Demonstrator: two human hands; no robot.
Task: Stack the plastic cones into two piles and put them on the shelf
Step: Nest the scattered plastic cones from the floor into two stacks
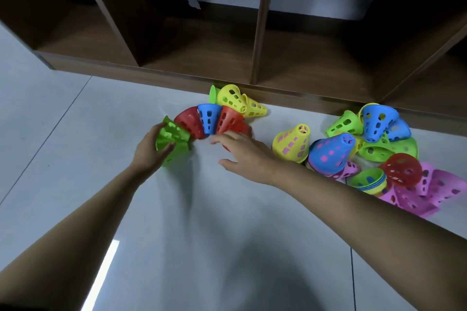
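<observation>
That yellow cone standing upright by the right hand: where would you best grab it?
Probably from above, round its narrow top: the yellow cone stands wide rim down, with a blue cone close on one side, so the tapered top is freest.

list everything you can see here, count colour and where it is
shelf: one, dark brown wood, open compartments, across the top
floor: one, pale grey tiles, under everything
row of cones: about seven, green, red, blue, yellow, lying nested on the floor before the shelf, centre
green cone: one, perhaps two (blurred), left end of the row
heap of cones: many, count unclear, yellow, blue, green, red, pink, on the floor at right
left hand: one, grips the green cone
right hand: one, open, spread by the row's near side
</observation>
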